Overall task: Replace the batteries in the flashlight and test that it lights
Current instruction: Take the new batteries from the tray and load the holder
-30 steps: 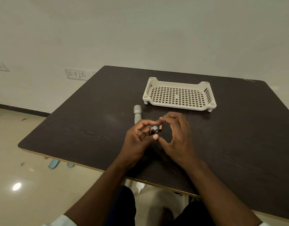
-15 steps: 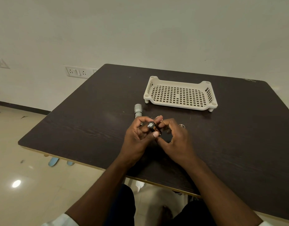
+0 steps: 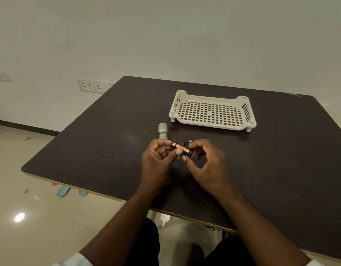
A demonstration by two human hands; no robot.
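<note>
Head view. Table [image 3: 108, 143]: dark wood-grain top, pale edge, set near a plain wall with a socket plate [image 3: 91, 86]; glossy beige tiled floor. Cream perforated tray [image 3: 212, 112] at the far side. Grey flashlight [image 3: 162, 130] lies just beyond your hands. AAA battery [image 3: 181, 148], black and gold: your left hand [image 3: 158, 162] and right hand [image 3: 208, 166] each pinch it in a fingertip grip above the table.

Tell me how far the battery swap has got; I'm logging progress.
Done: nothing clearly finished; the grey flashlight lies on the table, partly behind the left hand. In hand: both hands, the right hand too, hold a black-and-gold battery. Left: loading, closing, testing the light.
</note>
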